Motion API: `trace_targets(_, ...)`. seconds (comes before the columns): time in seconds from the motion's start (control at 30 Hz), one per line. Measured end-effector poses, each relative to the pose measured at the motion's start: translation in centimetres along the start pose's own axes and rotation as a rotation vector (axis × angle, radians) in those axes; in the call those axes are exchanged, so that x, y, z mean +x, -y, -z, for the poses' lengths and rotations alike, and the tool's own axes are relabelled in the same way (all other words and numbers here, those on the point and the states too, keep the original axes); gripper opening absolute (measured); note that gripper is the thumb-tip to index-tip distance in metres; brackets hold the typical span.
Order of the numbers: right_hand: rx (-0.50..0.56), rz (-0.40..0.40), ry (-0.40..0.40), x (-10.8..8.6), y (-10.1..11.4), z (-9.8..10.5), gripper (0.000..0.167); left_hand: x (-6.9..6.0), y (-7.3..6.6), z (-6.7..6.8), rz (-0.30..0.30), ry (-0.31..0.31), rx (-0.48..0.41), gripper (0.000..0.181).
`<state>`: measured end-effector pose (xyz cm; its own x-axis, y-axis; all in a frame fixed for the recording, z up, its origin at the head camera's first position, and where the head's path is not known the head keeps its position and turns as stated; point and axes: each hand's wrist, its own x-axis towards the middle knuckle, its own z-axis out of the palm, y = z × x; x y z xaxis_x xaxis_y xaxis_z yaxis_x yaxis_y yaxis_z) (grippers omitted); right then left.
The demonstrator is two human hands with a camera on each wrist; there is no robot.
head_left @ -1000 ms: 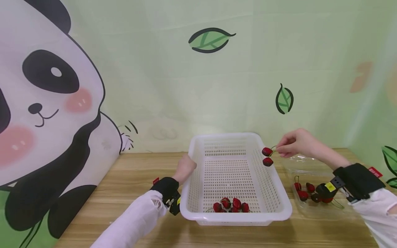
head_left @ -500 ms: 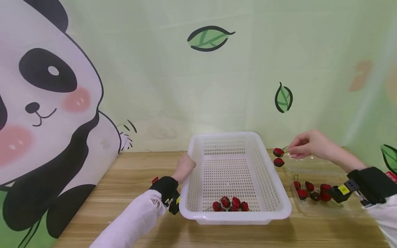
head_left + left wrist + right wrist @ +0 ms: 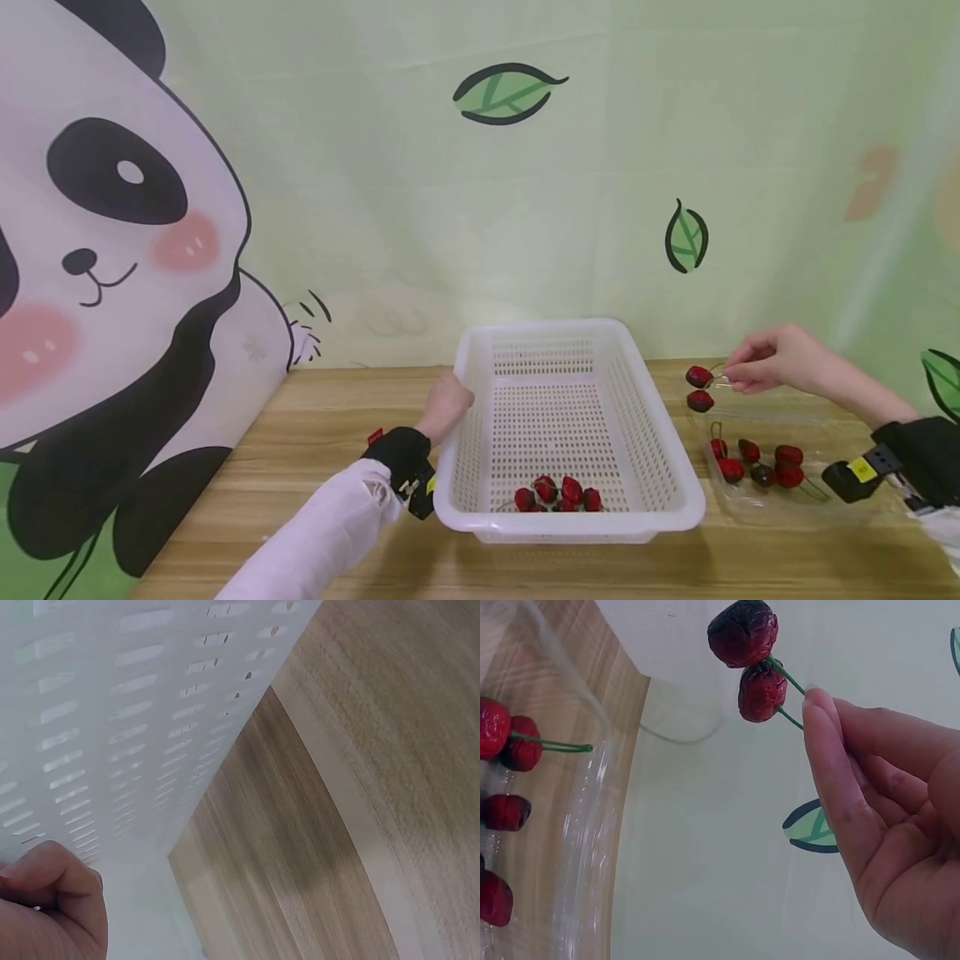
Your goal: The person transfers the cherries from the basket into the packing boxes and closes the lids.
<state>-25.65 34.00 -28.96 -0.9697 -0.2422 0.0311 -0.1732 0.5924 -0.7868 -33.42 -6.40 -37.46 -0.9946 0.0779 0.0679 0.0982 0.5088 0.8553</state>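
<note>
My right hand [image 3: 780, 360] pinches the green stems of two dark red cherries [image 3: 701, 401] between thumb and fingertips. In the right wrist view the pair of cherries [image 3: 742, 634] dangles from those stems, wrinkled and blackish at one end. They hang in the air between the white basket [image 3: 667, 450] and the clear plastic box [image 3: 780, 510], near the box's far left. With curled fingers, my left hand [image 3: 446, 407] grips the basket's left rim; the left wrist view shows that hand [image 3: 56, 904] against the slotted wall. Several cherries [image 3: 570, 490] lie at the basket's near end.
Several more cherries [image 3: 787, 475] lie in the clear box, right of the basket. The box's transparent outline is hard to make out. Both containers stand on a wooden table [image 3: 322, 450]. A green cloth backdrop [image 3: 360, 183] with a panda print rises behind the table.
My right hand has moved right with the two cherries, from over the basket's right rim toward the clear box. The left hand keeps its hold on the basket, which stays in place.
</note>
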Motion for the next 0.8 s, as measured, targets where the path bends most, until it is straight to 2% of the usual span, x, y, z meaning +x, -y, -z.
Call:
trace_targets(0.47, -0.04, -0.035, 0.011, -1.3, -2.0, 0.8, 0.016, 0.1, 0.1, 0.0, 0.026, 0.001, -0.002, 0.034)
trace_targets(0.8, 0.016, -0.078, 0.035, -1.9, -3.1, 0.9, 0.019, 0.3, 0.1, -0.1, 0.024, -0.023, 0.02, 0.03)
